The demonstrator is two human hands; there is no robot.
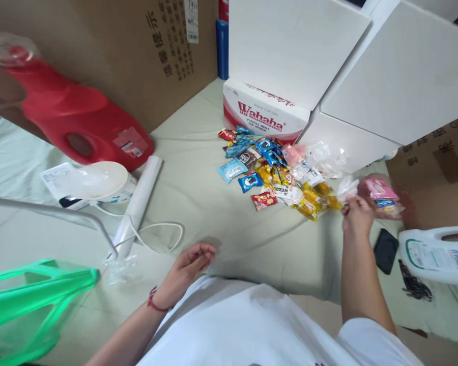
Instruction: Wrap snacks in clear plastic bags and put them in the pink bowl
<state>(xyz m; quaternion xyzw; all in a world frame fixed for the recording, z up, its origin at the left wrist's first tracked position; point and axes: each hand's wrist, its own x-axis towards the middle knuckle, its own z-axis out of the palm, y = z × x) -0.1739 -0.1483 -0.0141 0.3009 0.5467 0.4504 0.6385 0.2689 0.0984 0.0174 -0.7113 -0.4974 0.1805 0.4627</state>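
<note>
My right hand (358,216) is closed, with its fingertips pinched on a crumpled clear plastic bag (347,187). Just left of it lies a heap of small wrapped snacks: yellow packets (309,206), a red packet (264,200), a dark blue packet (250,182) and a light blue packet (232,170). Right of that hand is a see-through reddish container or bag with a pink packet (381,189) and a blue one (385,203). My left hand (194,262), a red cord at its wrist, hovers near my shirt with curled fingers and nothing visible in them.
Behind the heap stands a Wahaba-style water carton (265,114) against white panels (290,46). A red jug (80,117), a white roll (137,203), a cable and a green bag (41,295) are leftward. A phone (386,251) and white bottle (438,254) lie rightward.
</note>
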